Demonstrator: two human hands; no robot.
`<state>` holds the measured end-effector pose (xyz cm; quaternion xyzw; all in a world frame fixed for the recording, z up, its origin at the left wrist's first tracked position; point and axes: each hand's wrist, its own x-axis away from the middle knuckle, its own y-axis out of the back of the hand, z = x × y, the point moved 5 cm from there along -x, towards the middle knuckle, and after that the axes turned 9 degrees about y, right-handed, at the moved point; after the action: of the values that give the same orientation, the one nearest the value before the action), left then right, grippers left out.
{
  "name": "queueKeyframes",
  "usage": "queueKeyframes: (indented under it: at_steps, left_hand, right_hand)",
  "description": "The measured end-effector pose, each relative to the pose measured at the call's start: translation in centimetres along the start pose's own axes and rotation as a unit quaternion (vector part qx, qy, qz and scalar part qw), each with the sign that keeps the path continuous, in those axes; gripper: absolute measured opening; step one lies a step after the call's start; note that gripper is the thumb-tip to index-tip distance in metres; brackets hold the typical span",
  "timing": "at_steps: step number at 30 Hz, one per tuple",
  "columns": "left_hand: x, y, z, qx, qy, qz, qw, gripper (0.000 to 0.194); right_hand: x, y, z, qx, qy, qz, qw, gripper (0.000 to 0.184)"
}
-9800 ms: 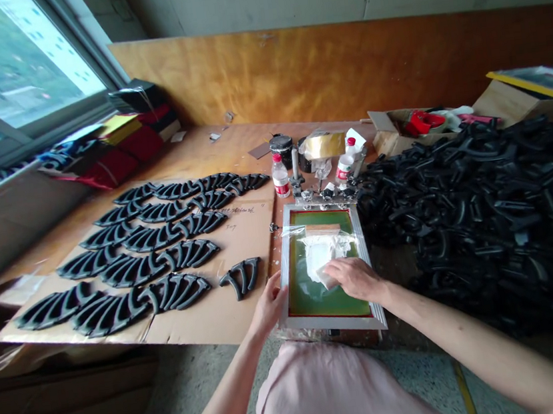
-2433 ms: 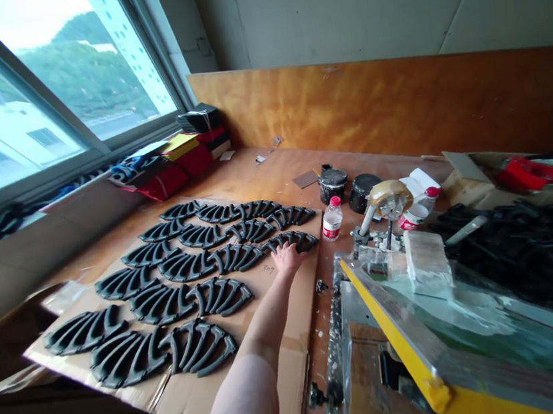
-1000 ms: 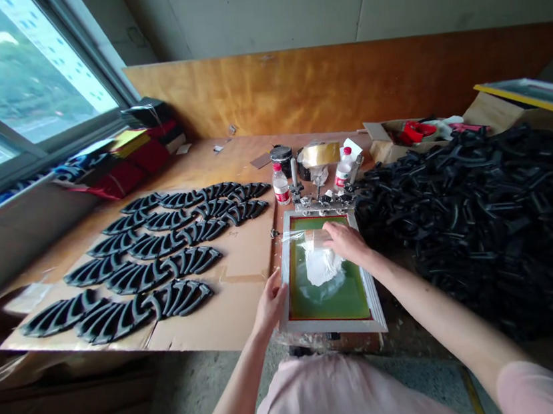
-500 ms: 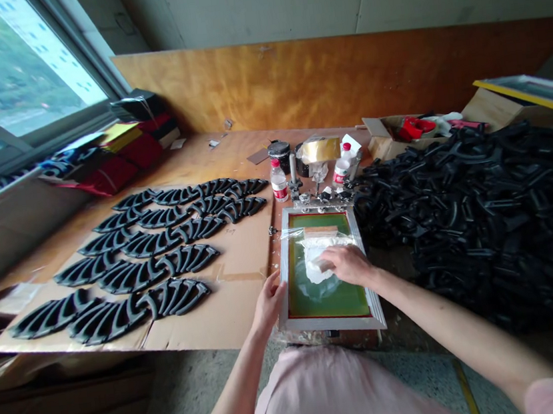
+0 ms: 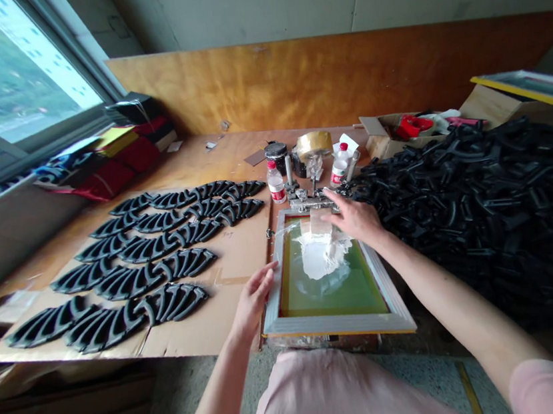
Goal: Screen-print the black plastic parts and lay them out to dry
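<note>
We can read nothing for certain: the handwriting on the cardboard, left of centre, and the bottles' labels, upper centre, look too small.

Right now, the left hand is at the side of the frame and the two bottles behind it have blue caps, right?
Not quite: the head view shows red caps. The left hand is at the side of the frame, with two bottles behind it.

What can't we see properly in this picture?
All in the head view:
What's under the green screen: the screen covers it.
Whether the right hand touches the wooden block: too small to tell.
The writing on the cardboard: too small to read.
The window: cut off by the left edge.
</note>
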<state>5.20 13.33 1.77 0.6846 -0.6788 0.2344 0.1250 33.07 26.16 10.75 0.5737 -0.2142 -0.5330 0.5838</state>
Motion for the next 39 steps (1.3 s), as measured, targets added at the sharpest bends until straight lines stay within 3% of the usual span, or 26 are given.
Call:
queueKeyframes:
  at_steps: [3, 5, 8, 11, 13, 15, 16, 18, 20, 21, 25, 28, 31, 34, 37, 39]
  left_hand:
    - [0.2, -1.1, -5.1, 0.067, -0.073, -0.005, 0.995, 0.055]
    - [-0.2, -2.3, -9.1, 0.103, -0.149, 0.012, 0.983, 0.053]
    - [-0.9, -4.3, -14.3, 0.101, -0.213, 0.044, 0.971, 0.051]
    - [-1.3, -5.5, -15.6, 0.084, -0.22, 0.013, 0.972, 0.053]
    - [-1.0, -5.6, -13.3, 0.089, -0.205, -0.045, 0.974, 0.055]
    - [-0.6, -6.1, -8.3, 0.08, -0.12, -0.047, 0.989, 0.061]
    - [-0.4, -6.9, -4.9, 0.052, -0.029, 0.007, 0.998, 0.065]
    - [0.9, -8.7, 1.7, 0.009, 0.149, 0.137, 0.979, 0.068]
    - [1.9, -9.5, 5.8, 0.056, 0.214, 0.179, 0.959, 0.068]
    - [2.1, -9.7, 7.0, 0.087, 0.23, 0.174, 0.954, 0.067]
    - [1.7, -9.3, 8.2, 0.127, 0.23, 0.113, 0.958, 0.06]
    - [1.3, -8.8, 7.8, 0.11, 0.197, 0.099, 0.969, 0.057]
    - [1.5, -8.2, 8.0, 0.099, 0.185, 0.079, 0.975, 0.059]
    - [1.9, -7.5, 8.2, 0.093, 0.17, 0.053, 0.98, 0.06]
    - [2.3, -6.8, 8.0, 0.094, 0.148, 0.023, 0.984, 0.055]
    - [2.5, -6.6, 7.9, 0.09, 0.149, 0.019, 0.984, 0.052]
  right_hand:
    - [1.8, 2.9, -5.9, -0.025, -0.144, -0.146, 0.978, 0.051]
    - [4.4, 1.9, -8.3, -0.043, -0.209, -0.155, 0.965, 0.049]
    - [7.9, -3.8, -7.2, -0.073, -0.183, 0.004, 0.98, 0.043]
    - [10.3, -9.1, -2.3, -0.029, -0.065, 0.118, 0.99, 0.036]
    - [10.9, -10.7, 0.6, 0.02, -0.028, 0.142, 0.989, 0.026]
    - [11.1, -10.9, 2.7, 0.036, -0.052, 0.151, 0.987, 0.017]
    - [11.3, -10.7, 3.7, 0.031, -0.072, 0.147, 0.986, 0.015]
    - [11.7, -10.3, 6.0, 0.001, -0.072, 0.129, 0.989, 0.015]
    - [12.4, -10.2, 9.0, -0.038, 0.001, 0.122, 0.992, 0.016]
    - [12.8, -10.4, 10.4, -0.057, 0.042, 0.127, 0.989, 0.016]
    - [13.7, -10.9, 12.2, -0.107, 0.12, 0.142, 0.977, 0.012]
    - [13.3, -10.0, 10.6, -0.121, 0.129, 0.128, 0.976, 0.012]
    - [12.7, -8.3, 7.5, -0.108, 0.089, 0.099, 0.985, 0.015]
    - [12.7, -7.4, 5.4, -0.113, 0.084, 0.097, 0.985, 0.005]
    - [13.3, -8.1, 4.8, -0.114, 0.113, 0.132, 0.978, 0.027]
    - [13.8, -9.0, 4.8, -0.099, 0.131, 0.147, 0.975, 0.023]
